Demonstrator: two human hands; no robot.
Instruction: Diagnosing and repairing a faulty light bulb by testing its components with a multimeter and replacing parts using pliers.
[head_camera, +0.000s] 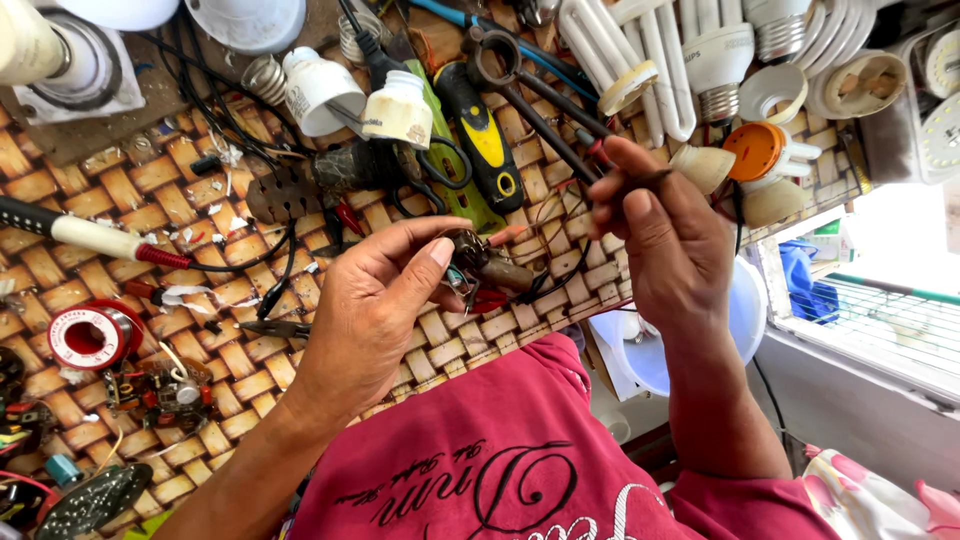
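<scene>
The left hand (385, 300) is curled around a small electronic assembly (478, 268) – thumb on top, fingers closed under it – so the piece sits at the fingertips and sticks out to the right, toward the other hand. It looks like a dark, brownish cluster of parts with thin wires and a bit of red plastic at its lower edge; the details are too small to tell more. Its long axis runs roughly left to right, pointing at the right hand (665, 235).

The right hand is just beside it, a little farther from the body, with its fingers pinched shut on a thin dark probe with a red collar (597, 150); the grip end shows above the fingers, the tip is hidden. Thin dark wires (560, 275) run between the two hands. Of the two, the left hand is the one touching the piece; the right is near but apart.

Under both hands lies a woven mat (240, 350) of tan and brown strips. Beyond the left hand there is a yellow and black handled tool (485, 135) and a white lamp base (398, 108); beyond the right, long dark pliers (530, 100) and white spiral-tube lamps (640, 60). Far to the left lies a red spool of solder (90, 338).
</scene>
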